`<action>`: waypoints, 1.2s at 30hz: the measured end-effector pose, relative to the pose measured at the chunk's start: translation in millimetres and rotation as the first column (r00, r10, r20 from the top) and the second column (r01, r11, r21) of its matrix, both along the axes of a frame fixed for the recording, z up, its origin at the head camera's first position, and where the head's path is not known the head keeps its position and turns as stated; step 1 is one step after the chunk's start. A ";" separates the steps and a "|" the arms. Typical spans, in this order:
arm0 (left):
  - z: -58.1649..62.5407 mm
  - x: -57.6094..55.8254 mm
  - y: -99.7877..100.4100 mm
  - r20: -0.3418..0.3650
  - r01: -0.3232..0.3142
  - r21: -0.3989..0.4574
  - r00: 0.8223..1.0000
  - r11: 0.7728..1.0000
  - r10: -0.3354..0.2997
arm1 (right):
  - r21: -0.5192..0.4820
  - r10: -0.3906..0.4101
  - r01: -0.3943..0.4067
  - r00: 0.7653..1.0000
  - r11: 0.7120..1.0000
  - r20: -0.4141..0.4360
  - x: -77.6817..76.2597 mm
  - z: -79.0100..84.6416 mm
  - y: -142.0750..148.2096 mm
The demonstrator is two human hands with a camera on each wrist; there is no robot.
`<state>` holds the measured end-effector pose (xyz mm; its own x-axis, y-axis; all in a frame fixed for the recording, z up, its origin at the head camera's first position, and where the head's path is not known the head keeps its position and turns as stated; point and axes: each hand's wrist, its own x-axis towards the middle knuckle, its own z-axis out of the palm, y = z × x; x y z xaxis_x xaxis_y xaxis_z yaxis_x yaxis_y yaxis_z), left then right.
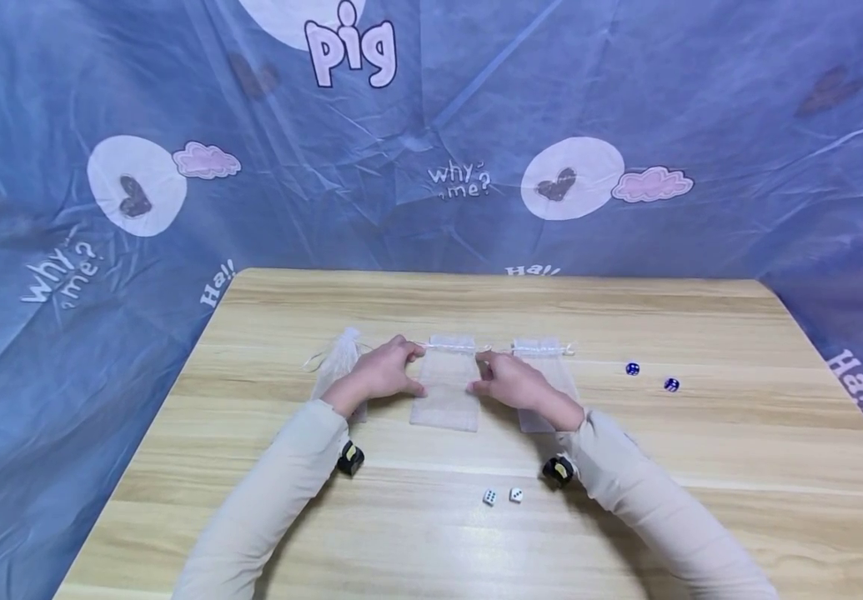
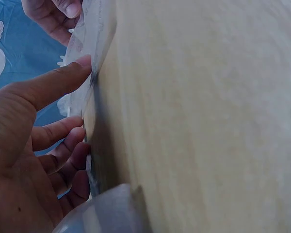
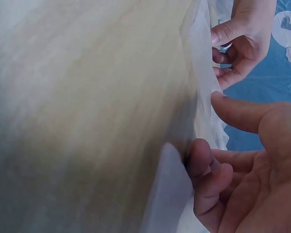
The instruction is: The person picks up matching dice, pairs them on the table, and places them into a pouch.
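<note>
A white sheer drawstring bag (image 1: 444,408) lies flat on the table between the two hands, its drawstring end pointing away. At its left edge is my left hand (image 1: 384,371), thumb and fingers spread along the side. My right hand (image 1: 515,383) mirrors it at the right edge. Both wrist views show each thumb (image 2: 70,80) extended to the sheer fabric, with the other fingers (image 3: 211,179) loosely bent. A second sheer bag (image 1: 338,360), gathered at its top, lies partly behind the left hand. Under the right hand and wrist, a third bag (image 1: 539,344) is partly hidden.
Two white dice, a left one (image 1: 489,497) and a right one (image 1: 516,495), sit nearer the front between the forearms. Two blue dice, one (image 1: 632,368) and another (image 1: 672,384), lie at the right. A blue printed cloth (image 1: 431,225) hangs behind the wooden table (image 1: 701,483).
</note>
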<state>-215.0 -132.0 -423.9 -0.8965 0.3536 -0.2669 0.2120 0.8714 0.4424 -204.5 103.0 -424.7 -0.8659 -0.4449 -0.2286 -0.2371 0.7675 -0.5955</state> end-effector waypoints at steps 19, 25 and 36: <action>-5.0 3.5 -3.4 0.163 -0.116 0.381 0.985 0.917 0.057 | -0.425 -0.083 0.162 0.977 0.891 0.198 8.5 -3.5 3.5; -5.0 9.0 -8.6 0.145 -0.147 0.485 0.986 0.862 0.086 | -0.483 -0.068 0.148 0.981 0.863 0.180 11.8 -1.0 11.0; 8.3 21.9 -7.1 0.129 -0.160 0.658 0.987 0.735 0.099 | -0.518 -0.048 0.117 0.988 0.848 0.145 18.7 8.4 18.0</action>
